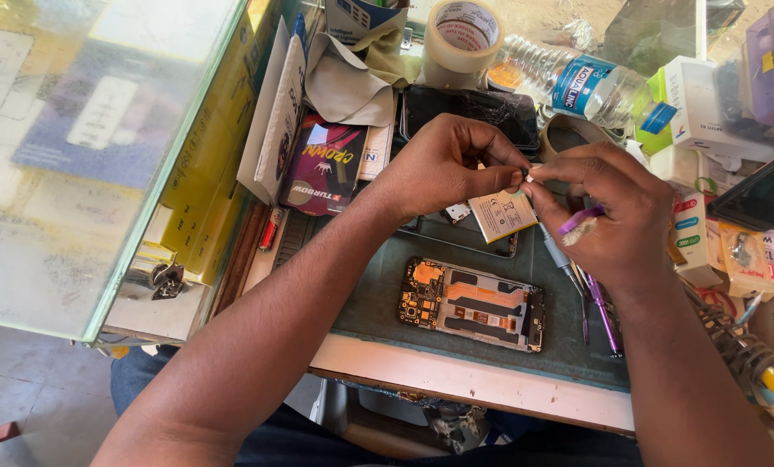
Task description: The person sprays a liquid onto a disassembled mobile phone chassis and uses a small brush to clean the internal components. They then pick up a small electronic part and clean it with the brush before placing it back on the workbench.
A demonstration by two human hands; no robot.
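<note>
My left hand [445, 164] and my right hand [607, 212] meet above the grey work mat [568, 337], fingertips pinching the top edge of a flat pale phone battery [502, 214] that hangs between them. My right hand also holds a small purple tool [581, 219] across its fingers. Below the hands an opened phone [473, 303] lies on the mat with its orange circuit board and empty battery bay facing up. A dark phone part [456, 235] lies just behind it, under the battery.
Screwdrivers [596, 303] lie right of the opened phone. A tape roll [461, 36], a plastic bottle [577, 82], a dark phone [473, 108] and small boxes [694, 233] crowd the back. A glass counter [101, 156] stands at the left. A soldering iron [763, 367] rests at the right.
</note>
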